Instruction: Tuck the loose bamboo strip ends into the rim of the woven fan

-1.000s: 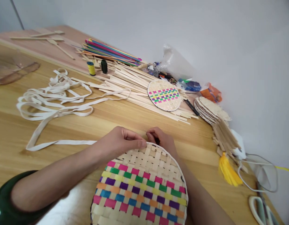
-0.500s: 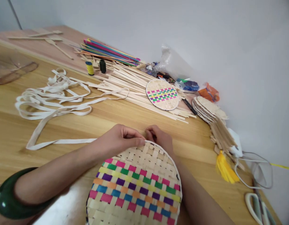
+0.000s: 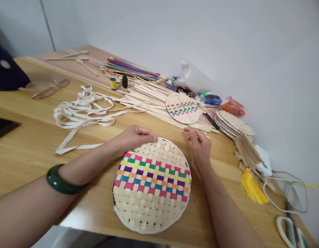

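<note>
A round woven fan panel (image 3: 151, 206) of pale strips, with pink, green, yellow, purple, orange and blue bands, lies in front of me. White edging runs along much of its rim; a dark edge shows at the left. My left hand (image 3: 135, 139) pinches the top rim between thumb and fingers. From under that forearm, a white cloth tape (image 3: 83, 147) trails to a loose heap at the left. Off the panel's upper right, my right hand (image 3: 200, 146) is held apart from it, thumb and fingers drawn together. Anything thin between those fingers is too small to see.
Behind lie pale strips (image 3: 146, 93), a second woven disc (image 3: 182, 109), a yellow thread spool (image 3: 113, 83) and a dark spool (image 3: 125, 82). Stacked oval pieces (image 3: 230, 124), a yellow tassel (image 3: 252, 187) and scissors (image 3: 288, 230) are at the right. Glasses (image 3: 49, 89) rest at the left.
My right hand has moved from behind the top rim out to the right. My left hand keeps its pinch. The view has shifted, showing the whole panel and more of the left side.
</note>
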The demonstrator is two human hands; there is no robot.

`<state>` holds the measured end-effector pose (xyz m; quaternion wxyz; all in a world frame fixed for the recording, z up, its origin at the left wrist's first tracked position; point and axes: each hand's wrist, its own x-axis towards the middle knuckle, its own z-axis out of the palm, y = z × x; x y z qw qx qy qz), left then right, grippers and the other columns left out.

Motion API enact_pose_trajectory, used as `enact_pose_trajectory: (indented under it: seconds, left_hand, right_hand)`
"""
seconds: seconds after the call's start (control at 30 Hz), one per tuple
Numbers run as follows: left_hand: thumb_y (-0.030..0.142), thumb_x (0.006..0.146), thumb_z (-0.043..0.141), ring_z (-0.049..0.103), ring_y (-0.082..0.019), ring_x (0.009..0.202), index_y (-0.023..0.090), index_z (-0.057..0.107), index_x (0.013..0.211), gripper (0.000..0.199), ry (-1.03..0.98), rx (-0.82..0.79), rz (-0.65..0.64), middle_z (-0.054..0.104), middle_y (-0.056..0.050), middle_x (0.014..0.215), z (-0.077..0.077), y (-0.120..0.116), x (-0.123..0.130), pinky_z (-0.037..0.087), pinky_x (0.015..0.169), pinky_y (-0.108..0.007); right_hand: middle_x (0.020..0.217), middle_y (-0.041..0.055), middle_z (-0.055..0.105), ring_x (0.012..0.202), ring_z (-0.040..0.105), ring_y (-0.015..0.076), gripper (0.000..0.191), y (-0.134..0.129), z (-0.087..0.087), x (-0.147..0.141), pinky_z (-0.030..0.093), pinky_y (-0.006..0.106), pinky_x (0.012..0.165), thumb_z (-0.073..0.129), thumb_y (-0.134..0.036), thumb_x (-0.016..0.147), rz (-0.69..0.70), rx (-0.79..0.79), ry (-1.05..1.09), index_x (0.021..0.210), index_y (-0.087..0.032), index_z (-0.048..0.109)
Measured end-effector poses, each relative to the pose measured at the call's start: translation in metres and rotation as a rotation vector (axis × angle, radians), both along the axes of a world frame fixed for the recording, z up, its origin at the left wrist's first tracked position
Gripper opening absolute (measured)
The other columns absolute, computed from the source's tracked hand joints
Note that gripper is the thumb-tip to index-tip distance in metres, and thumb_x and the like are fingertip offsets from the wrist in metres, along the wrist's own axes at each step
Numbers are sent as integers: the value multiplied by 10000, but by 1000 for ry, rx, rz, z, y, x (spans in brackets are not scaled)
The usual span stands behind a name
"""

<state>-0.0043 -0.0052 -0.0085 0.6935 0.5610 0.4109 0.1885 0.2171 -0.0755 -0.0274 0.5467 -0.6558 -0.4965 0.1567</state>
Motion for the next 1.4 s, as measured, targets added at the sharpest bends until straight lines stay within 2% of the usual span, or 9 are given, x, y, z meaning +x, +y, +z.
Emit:
enact_pose_trajectory:
  seconds: [0.17,0.3,0.4,0.53,0.67,0.77,0.97,1.1,1.4]
  left_hand:
    - [417,621,808,621,-147,636,149,756,777,314,-25,-14,-20,731,-35,752,-1,0,0,472,587,-227]
    - [523,695,724,552,-124,562,151,738,733,374,-4,154,-94,692,-13,674,0,2,-5,400,527,-218]
    - [593,793,581,474,-116,498,148,757,769,479,101,342,-122,619,-1,547,6,7,-14,329,488,-225]
    - [567,785,584,528,-154,616,164,771,767,445,180,555,-93,689,-29,671,14,18,-27,367,579,-235]
    - [544,730,633,353,-112,473,175,692,556,412,329,624,-47,483,26,453,16,24,-40,230,479,-254]
    - [533,721,639,279,-103,450,180,733,637,376,385,629,42,378,48,424,14,20,-54,168,461,-264]
    - [534,707,650,346,-113,488,165,769,772,393,411,623,209,504,31,495,5,-13,-105,220,471,-236]
    - [540,724,662,452,-143,555,175,783,835,399,396,615,237,605,11,577,1,-41,-133,291,511,-230]
    - [546,764,621,597,-211,732,165,771,912,436,331,656,298,735,-43,808,-11,-69,-141,413,626,-236]
  right_hand:
    - [716,20,668,636,590,156,319,-9,9,-9,448,260,571,634,-485,809,526,-493,341,758,-175,691]
    - [774,18,701,627,611,137,299,-14,13,-12,463,244,575,736,-433,739,661,-637,438,870,-166,703]
    - [776,23,708,624,619,129,296,-15,15,-5,473,231,577,746,-417,735,649,-615,487,870,-157,702]
    - [743,21,705,593,613,123,302,-14,14,8,470,219,551,773,-401,700,637,-631,489,838,-141,706]
    - [707,10,698,569,608,118,287,-12,12,15,475,217,540,784,-394,684,601,-604,487,790,-141,698]
    - [705,17,709,565,619,123,281,-11,11,17,493,227,546,791,-389,674,568,-584,498,781,-146,698]
    - [720,44,734,557,640,140,247,-9,7,17,522,254,546,800,-349,666,527,-542,542,794,-155,716]
    - [683,41,729,553,643,155,235,-7,3,16,528,274,546,800,-344,665,501,-480,563,780,-163,704]
    - [707,-8,663,604,624,119,164,-7,-3,14,527,262,592,685,-293,832,436,-397,540,878,-140,649]
